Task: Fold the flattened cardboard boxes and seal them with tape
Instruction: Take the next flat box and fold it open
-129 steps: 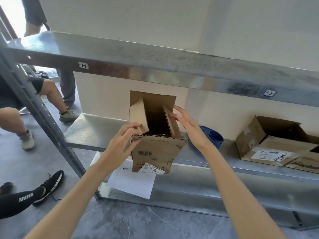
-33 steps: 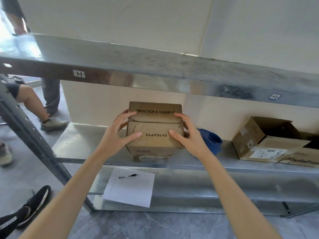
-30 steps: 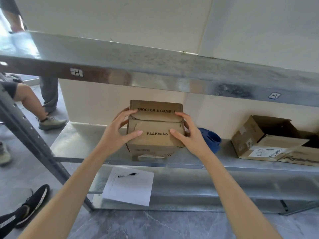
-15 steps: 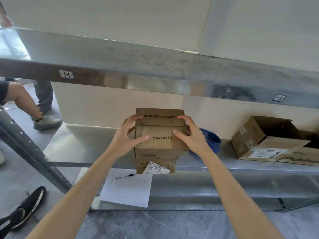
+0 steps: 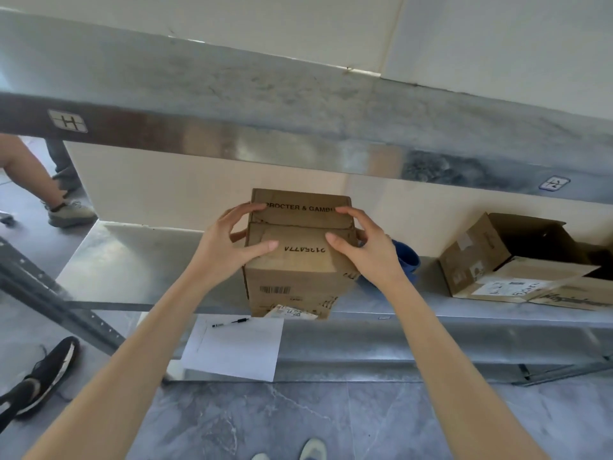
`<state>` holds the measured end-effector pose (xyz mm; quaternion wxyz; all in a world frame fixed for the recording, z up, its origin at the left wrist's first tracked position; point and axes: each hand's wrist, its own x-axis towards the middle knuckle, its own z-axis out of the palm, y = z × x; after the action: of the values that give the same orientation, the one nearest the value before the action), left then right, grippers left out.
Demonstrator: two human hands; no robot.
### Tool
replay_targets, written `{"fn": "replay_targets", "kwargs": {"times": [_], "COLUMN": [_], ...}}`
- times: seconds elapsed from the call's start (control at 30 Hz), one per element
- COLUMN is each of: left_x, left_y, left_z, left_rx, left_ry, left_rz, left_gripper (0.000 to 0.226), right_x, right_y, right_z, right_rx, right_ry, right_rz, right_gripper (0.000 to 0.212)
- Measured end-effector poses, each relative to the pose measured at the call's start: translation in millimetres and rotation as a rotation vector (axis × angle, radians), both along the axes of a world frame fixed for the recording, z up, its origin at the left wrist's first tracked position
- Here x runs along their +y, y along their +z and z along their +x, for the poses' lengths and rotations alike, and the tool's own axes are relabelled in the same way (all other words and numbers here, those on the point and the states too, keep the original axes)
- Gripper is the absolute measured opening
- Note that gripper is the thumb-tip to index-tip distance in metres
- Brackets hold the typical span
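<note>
Cardboard box (image 5: pixel 298 277) is sitting at the front lip of the metal shelf (image 5: pixel 139 260) with its base overhanging; I cannot tell whether it is resting there or being carried. The left hand (image 5: pixel 229 247) is gripping it at 9 o'clock and the right hand (image 5: pixel 368 247) at 3 o'clock, with fingers curling over the far flap (image 5: pixel 298 207) and thumbs pressing down the near flap (image 5: pixel 298 239). No tape is showing on the seam, so both flaps are probably waiting to spring up if a thumb eases off. A loose label (image 5: pixel 292 314) is hanging at 6 o'clock, so the bottom may be gaping too. A blue object (image 5: pixel 406 263), too hidden to identify, is lying at 3 o'clock.
</note>
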<state>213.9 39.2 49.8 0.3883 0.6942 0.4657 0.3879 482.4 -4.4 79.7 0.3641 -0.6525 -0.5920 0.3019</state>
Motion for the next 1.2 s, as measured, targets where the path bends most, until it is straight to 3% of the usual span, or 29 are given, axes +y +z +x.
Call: {"fn": "replay_targets", "kwargs": {"times": [0.13, 0.5, 1.03, 1.2], "left_x": [-22.5, -20.8, -34.8, -40.2], "left_y": [-21.6, -28.4, -35.1, -35.8], "left_z": [-6.2, -19.0, 20.3, 16.7], "left_rx": [0.005, -0.025, -0.025, -0.044], "left_ry": [0.043, 0.076, 0.057, 0.042], "left_rz": [-0.132, -0.176, -0.127, -0.079], "left_gripper": [0.066, 0.061, 0.065, 0.062], "right_x": [-11.3, -6.7, -5.2, -18.7], "right_y": [-18.5, -35.2, -33.8, -35.7], "right_z": [-4.6, -22.9, 13.4, 4.4], "right_rx": [-0.087, -0.028, -0.088, -0.046], "right_ry": [0.038, 0.064, 0.044, 0.042], "right_rz": [-0.075, -0.105, -0.147, -0.106], "right_gripper": [0.044, 0.045, 0.042, 0.053]}}
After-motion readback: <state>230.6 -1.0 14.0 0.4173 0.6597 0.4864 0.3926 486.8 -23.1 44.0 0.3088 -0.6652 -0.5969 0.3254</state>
